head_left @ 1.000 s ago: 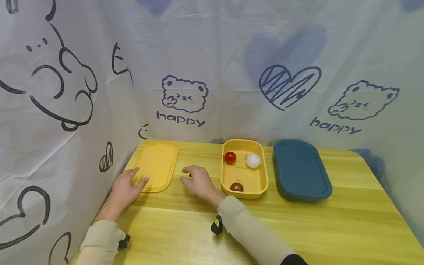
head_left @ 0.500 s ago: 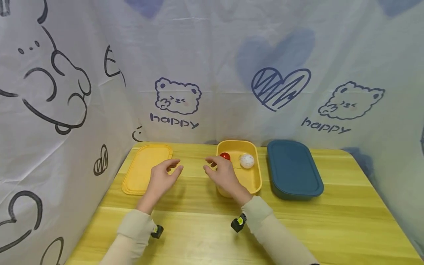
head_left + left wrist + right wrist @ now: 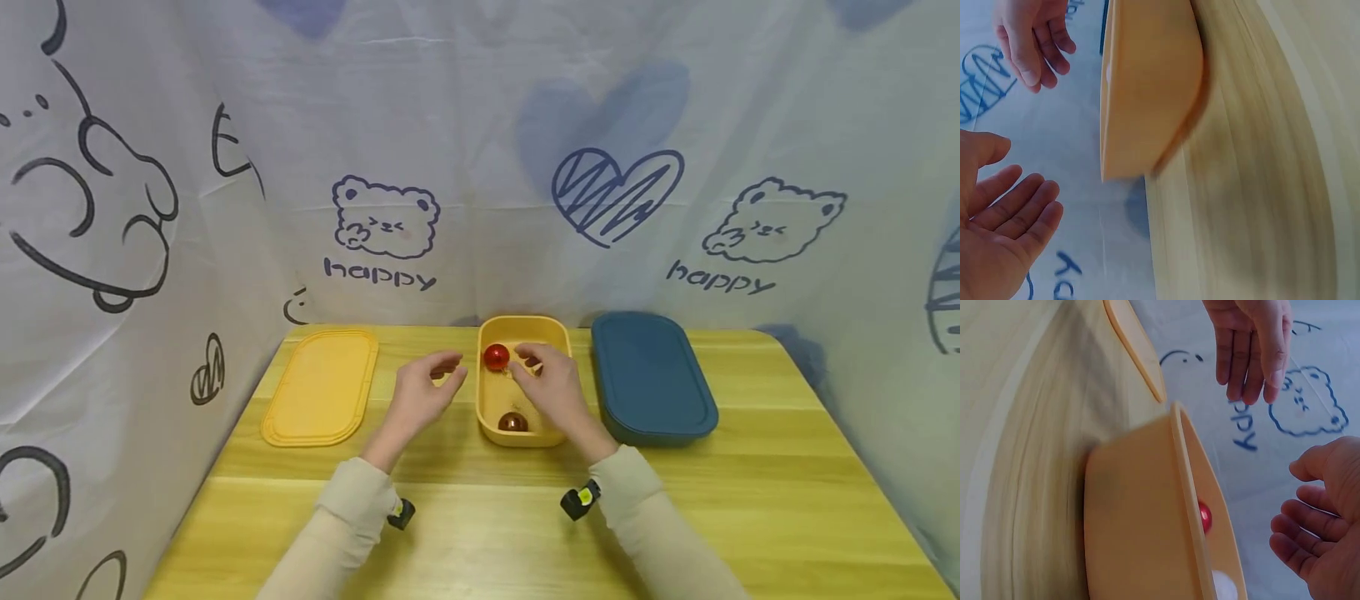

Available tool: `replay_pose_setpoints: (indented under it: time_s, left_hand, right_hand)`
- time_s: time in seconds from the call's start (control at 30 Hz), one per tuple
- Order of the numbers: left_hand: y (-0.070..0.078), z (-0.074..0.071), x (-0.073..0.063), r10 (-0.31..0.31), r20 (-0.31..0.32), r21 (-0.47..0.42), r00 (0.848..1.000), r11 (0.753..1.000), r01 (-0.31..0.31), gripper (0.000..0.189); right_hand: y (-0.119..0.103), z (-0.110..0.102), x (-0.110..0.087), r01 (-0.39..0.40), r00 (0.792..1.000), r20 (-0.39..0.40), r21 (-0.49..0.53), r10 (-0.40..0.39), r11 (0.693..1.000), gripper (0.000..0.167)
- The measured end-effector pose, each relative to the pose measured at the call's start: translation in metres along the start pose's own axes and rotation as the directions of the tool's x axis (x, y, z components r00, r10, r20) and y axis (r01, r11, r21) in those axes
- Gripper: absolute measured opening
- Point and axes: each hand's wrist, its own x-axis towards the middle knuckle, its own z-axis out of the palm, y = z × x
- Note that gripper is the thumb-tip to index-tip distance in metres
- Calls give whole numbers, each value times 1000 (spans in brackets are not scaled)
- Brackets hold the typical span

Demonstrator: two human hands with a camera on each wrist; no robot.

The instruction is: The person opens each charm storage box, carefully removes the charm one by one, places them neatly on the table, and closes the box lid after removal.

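Note:
My left hand (image 3: 422, 390) hovers just left of a yellow box (image 3: 487, 429), its fingers loosely bent and holding nothing. Above the box's right half is my right hand (image 3: 553, 385), also without anything in its grasp. Inside the box lie a shiny red ball (image 3: 497, 357) at the back left and a brown ball (image 3: 513, 422) at the front. A white ball (image 3: 1225, 586) shows in the right wrist view; in the head view the right hand hides it. Both wrist views show the hands apart from the box wall.
A flat yellow lid (image 3: 322, 387) lies on the wooden table (image 3: 480, 533) at the left. To the right of the box stands a dark blue container (image 3: 654, 375) with its lid on. A printed white cloth (image 3: 480, 150) hangs behind and at the sides.
Both hands have moved right, the left from beside the yellow lid to the box's left side, the right from left of the box to over it. The camera view has turned slightly right.

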Motion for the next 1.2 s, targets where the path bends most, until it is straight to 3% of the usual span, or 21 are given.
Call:
replay_pose_setpoints:
  time_s: [0.2,0.4,0.9,1.2]
  left_hand:
    - [14,31,10,35,47,-47,998,998,-33,29]
    - [24,56,14,25,96,-76,995,997,-17,27]
    - [52,110,23,13,203,-165,979,986,21,32]
    - [68,134,30,3,242,-156,970,987,36,34]
  right_hand:
    - [19,-29,-6,-55,998,-26,-12,54,998,32]
    - [38,-48,-12,-81,996,-49,-53,78,995,33]
    - [71,-92,-23,-135,984,-137,-149,115,980,33]
    - [92,-120,-34,-151,971,-217,-210,105,966,33]
